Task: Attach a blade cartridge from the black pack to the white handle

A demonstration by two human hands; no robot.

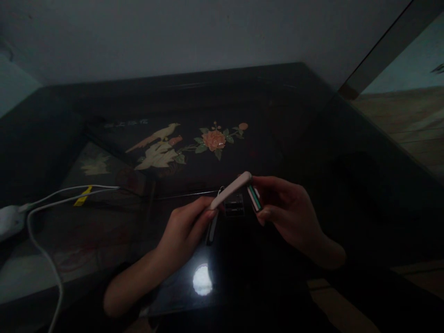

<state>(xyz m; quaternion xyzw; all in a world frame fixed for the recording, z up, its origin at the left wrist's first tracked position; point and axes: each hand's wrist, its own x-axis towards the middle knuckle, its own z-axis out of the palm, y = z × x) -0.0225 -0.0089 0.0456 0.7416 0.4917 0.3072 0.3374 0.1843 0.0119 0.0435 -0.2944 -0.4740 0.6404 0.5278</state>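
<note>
Left hand (185, 231): I see it low in the middle, fingers pinched together on the lower end of the white handle (231, 189), thumb on top.
Right hand (287, 212): I see it just right of centre, thumb and fingers closed on the small head (255, 198) with a green stripe.
Handle: a slim white bar, tilted, rising from my left fingertips up to the right, held clear above the table.
Head: it sits just under the upper end of the handle; I cannot tell whether the two are joined or only touching.
Dark piece (211, 229): a thin dark strip hangs below my left fingers; too dim for me to say what it is.
Table (312, 138): dark and glossy, under glass; both hands are over its near middle.
Inlay: a pale bird (157, 148) and a pink flower (214, 138) with green leaves lie beyond the hands, well apart from them.
Glare (203, 280): a round bright reflection on the glass, between my forearms.
Cable (52, 231): white, running in from the left edge over the table, with a yellow tag (83, 196) on it.
White plug (9, 219): at the far left edge, joined to the cable.
</note>
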